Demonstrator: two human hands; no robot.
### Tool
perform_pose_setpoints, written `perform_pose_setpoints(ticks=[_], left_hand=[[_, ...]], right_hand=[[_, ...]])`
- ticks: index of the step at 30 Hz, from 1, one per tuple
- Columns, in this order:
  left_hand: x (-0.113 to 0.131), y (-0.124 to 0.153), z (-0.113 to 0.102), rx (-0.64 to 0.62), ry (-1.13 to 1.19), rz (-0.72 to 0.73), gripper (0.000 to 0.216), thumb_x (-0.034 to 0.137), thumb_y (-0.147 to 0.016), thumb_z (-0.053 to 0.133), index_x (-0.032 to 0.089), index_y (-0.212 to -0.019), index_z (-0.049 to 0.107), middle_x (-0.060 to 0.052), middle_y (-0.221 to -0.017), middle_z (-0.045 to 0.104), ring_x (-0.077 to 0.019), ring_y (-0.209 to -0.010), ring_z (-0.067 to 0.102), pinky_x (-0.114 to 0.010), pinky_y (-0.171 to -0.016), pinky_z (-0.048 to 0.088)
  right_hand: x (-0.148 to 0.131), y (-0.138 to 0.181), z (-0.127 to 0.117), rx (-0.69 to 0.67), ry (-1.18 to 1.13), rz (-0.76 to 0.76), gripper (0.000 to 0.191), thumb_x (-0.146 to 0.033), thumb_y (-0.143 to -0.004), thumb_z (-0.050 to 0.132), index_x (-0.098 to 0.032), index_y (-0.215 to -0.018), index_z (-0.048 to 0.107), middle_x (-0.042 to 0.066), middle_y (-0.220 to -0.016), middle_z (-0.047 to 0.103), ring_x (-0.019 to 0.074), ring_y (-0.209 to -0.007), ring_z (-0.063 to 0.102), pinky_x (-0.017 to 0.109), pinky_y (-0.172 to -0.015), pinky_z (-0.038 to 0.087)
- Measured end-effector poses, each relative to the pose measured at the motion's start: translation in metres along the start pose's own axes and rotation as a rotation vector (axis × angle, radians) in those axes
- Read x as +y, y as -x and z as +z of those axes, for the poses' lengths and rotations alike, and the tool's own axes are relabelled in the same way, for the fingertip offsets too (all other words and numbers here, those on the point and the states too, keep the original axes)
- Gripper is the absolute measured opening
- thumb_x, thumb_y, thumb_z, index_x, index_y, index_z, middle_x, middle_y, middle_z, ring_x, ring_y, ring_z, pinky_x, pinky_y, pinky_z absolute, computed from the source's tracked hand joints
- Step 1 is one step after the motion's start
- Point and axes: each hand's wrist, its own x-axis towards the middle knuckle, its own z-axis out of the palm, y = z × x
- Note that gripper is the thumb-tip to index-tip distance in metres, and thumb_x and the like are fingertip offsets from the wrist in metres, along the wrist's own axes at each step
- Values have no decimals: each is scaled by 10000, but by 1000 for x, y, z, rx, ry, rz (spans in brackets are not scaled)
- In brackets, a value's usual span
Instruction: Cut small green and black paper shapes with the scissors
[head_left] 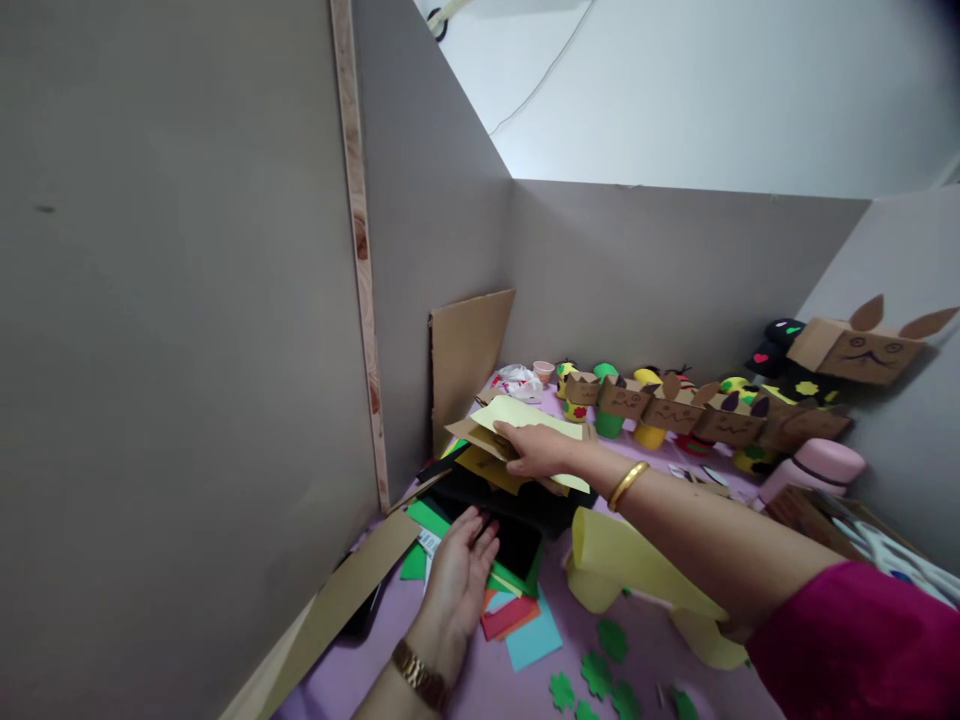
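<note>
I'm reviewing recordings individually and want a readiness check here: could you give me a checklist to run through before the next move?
1. Left hand free: ok; palm up, nothing visibly held.
2. Right hand gripping the pale-yellow flat paper sheet securely: cannot tell; fingers touch it, but the grip is partly hidden.
3. Red, orange and light-blue flat paper pieces separated: not ok; they overlap.
4. Green flower-shaped cutouts clear of both hands: ok; they lie apart on the purple tabletop.
5. Curled pale-yellow paper clear of the right forearm: cannot tell; the arm partly covers it.
</note>
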Motion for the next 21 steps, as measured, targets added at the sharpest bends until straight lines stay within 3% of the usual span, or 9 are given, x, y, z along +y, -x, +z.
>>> perform_pose_setpoints(ticks=[4,9,13,16,19,21], left_hand=[[6,-8,4,-61,8,1,189,12,-819,459,142,-828,597,-86,-838,666,-163,-740,678,-280,-725,512],[7,-18,5,-102,30,-5,202,14,-824,437,154,-736,554,-47,-727,645,-137,-647,660,-260,-657,523],[2,-19,4,-80,49,3,218,6,-823,433,171,-708,517,5,-606,592,-103,-535,610,-229,-604,516],[-3,-16,4,-71,51,16,195,12,-827,438,170,-789,548,22,-582,574,-93,-486,574,-205,-547,494],[-6,-12,5,-72,32,22,243,4,-819,452,170,-950,571,2,-699,633,-96,-523,594,-208,-545,491],[-8,-10,5,-86,16,23,301,-5,-812,460,179,-1023,571,-14,-785,661,-96,-575,620,-211,-577,498]], right_hand=[[-4,2,11,-20,14,8,352,-305,-883,535,-173,-1205,485,85,-1158,564,226,-963,590,437,-813,488],[-9,5,23,-69,5,10,396,-357,-877,531,-170,-1221,471,95,-1141,580,232,-952,598,429,-800,490],[-13,10,31,-109,-30,2,639,-594,-808,473,-181,-1290,403,152,-1097,630,305,-966,615,402,-764,489],[-20,12,37,-137,-39,3,895,-701,-664,543,-179,-1353,314,186,-1147,603,351,-974,614,401,-746,494],[-28,13,41,-141,-16,31,1043,-598,-594,688,-139,-1400,210,231,-1203,547,377,-1001,595,415,-749,498],[-33,13,41,-137,1,52,877,-489,-702,669,-146,-1386,239,197,-1185,560,330,-988,603,417,-759,501]])
